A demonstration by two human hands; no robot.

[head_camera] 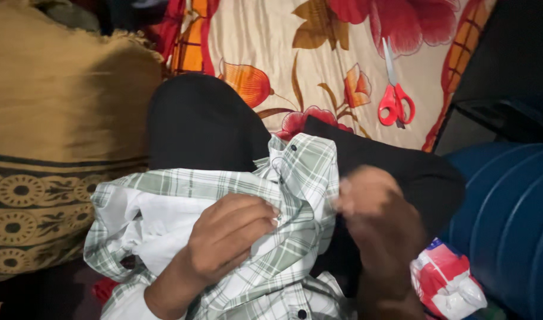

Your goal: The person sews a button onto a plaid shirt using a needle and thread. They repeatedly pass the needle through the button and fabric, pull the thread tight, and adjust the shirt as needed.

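Observation:
A green-and-white plaid shirt (pixel 295 172) with small buttons lies bunched over my lap, on black trousers (pixel 206 124). My left hand (pixel 227 237) grips a fold of the shirt near its button edge, fingers curled on the cloth. My right hand (pixel 375 219) is blurred by motion just right of the shirt's edge, fingers bunched near the fabric; whether it holds anything I cannot tell.
Red-handled scissors (pixel 395 89) lie on the floral bedsheet (pixel 331 53) beyond my knees. A mustard patterned cloth (pixel 52 136) covers the left. A blue ribbed container (pixel 508 219) stands at right, with a red-and-white plastic packet (pixel 446 284) beside it.

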